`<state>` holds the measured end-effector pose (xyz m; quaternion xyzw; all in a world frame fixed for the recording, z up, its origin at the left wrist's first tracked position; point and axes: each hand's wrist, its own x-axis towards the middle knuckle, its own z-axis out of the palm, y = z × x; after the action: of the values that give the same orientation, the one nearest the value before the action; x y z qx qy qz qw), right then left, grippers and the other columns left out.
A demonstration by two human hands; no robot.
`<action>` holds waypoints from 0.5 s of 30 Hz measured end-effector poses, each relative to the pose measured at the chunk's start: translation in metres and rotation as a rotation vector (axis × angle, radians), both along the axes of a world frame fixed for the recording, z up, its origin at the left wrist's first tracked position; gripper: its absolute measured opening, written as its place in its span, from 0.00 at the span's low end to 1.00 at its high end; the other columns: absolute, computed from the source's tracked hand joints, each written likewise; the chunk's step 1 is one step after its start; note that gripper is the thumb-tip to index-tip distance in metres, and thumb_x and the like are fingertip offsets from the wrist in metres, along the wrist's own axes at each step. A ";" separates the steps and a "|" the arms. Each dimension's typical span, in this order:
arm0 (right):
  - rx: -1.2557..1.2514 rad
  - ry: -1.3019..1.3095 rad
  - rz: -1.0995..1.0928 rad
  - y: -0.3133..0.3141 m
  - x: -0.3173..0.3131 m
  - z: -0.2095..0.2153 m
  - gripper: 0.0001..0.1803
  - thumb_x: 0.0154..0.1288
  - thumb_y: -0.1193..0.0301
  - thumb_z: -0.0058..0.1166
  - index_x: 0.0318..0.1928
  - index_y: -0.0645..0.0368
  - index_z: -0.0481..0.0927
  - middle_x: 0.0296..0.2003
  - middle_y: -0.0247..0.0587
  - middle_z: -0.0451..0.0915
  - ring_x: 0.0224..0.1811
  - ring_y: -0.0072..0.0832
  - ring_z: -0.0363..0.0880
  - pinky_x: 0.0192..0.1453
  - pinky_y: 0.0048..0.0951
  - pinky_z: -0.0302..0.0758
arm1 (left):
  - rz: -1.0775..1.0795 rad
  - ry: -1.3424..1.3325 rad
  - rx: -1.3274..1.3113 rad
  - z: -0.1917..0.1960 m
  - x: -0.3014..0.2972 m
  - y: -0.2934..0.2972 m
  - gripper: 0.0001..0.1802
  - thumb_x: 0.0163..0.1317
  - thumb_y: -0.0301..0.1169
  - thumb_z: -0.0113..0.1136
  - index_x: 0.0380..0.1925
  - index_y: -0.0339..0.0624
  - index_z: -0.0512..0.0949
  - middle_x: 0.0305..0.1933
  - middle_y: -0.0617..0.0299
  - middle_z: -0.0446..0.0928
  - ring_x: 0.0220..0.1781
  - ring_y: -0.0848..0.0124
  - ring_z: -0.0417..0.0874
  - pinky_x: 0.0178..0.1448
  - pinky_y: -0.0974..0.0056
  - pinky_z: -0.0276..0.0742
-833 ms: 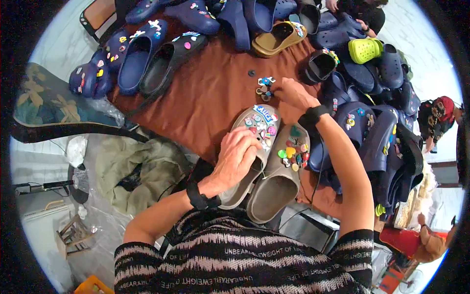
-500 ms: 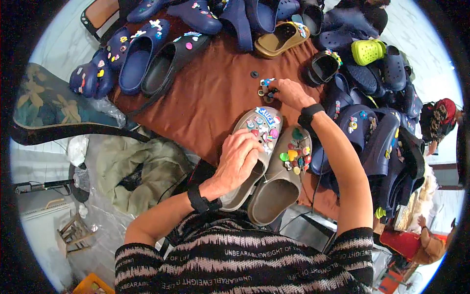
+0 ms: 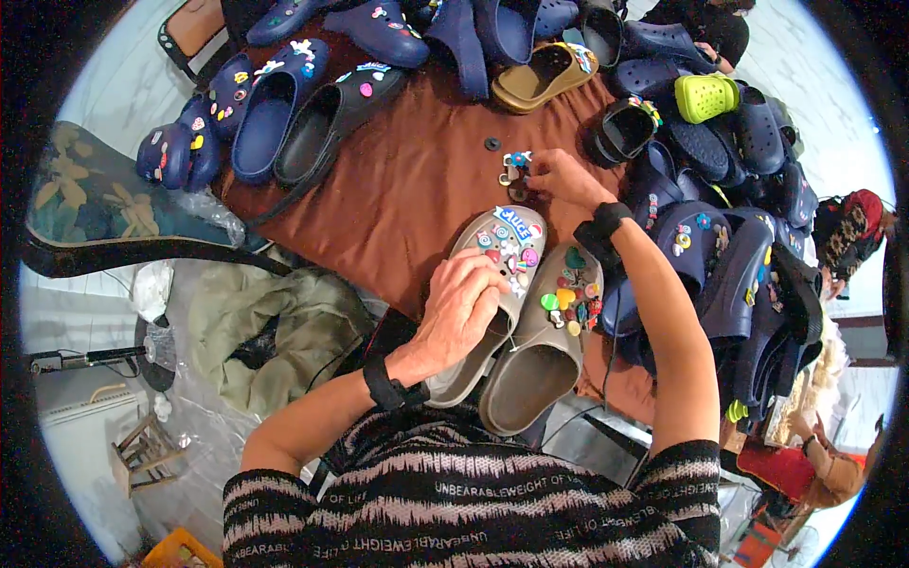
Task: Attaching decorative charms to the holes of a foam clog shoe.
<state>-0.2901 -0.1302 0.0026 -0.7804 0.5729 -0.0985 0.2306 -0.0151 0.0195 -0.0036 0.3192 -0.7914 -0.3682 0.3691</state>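
Left hand [image 3: 461, 305] is closed over the side of a taupe clog [image 3: 492, 284] covered in colourful charms, its twin [image 3: 544, 346] just right of it. Right hand [image 3: 561, 178] reaches out past them, fingers pinched on small loose charms [image 3: 516, 170] lying on the brown table [image 3: 407, 189]. Navy clogs [image 3: 720, 265] are piled just right of that arm.

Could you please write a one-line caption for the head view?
Left hand steadies a charm-covered grey clog while right hand reaches small charms on brown cloth.
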 end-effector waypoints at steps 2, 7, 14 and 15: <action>0.349 -0.296 -0.252 0.001 -0.006 0.008 0.10 0.63 0.72 0.64 0.42 0.64 0.80 0.31 0.36 0.81 0.36 0.23 0.82 0.41 0.25 0.79 | 0.006 -0.006 -0.008 0.001 0.000 0.001 0.08 0.68 0.29 0.48 0.39 0.41 0.77 0.52 0.54 0.74 0.66 0.53 0.68 0.72 0.51 0.58; 0.429 -0.724 -0.235 0.018 -0.010 0.021 0.04 0.69 0.74 0.57 0.40 0.63 0.80 0.32 0.30 0.80 0.33 0.19 0.79 0.40 0.24 0.77 | 0.024 0.025 -0.046 0.000 -0.001 0.000 0.07 0.67 0.30 0.50 0.39 0.42 0.77 0.49 0.55 0.75 0.64 0.55 0.70 0.68 0.51 0.60; 0.428 -0.726 -0.072 0.039 0.012 0.037 0.07 0.72 0.72 0.53 0.38 0.63 0.80 0.30 0.28 0.78 0.33 0.17 0.74 0.41 0.22 0.74 | -0.013 0.035 -0.023 -0.004 0.000 -0.004 0.08 0.67 0.31 0.51 0.39 0.42 0.78 0.49 0.55 0.76 0.62 0.56 0.71 0.68 0.52 0.62; 0.346 -0.536 0.008 0.040 0.018 0.043 0.06 0.71 0.72 0.54 0.36 0.61 0.79 0.29 0.28 0.77 0.32 0.17 0.74 0.40 0.22 0.73 | -0.031 0.077 -0.002 -0.002 0.002 -0.007 0.07 0.67 0.31 0.52 0.39 0.43 0.78 0.47 0.56 0.76 0.60 0.57 0.72 0.66 0.53 0.65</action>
<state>-0.2719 -0.0906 0.0453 -0.6781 0.4969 -0.2009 0.5029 -0.0128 0.0121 -0.0060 0.2919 -0.7819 -0.3851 0.3939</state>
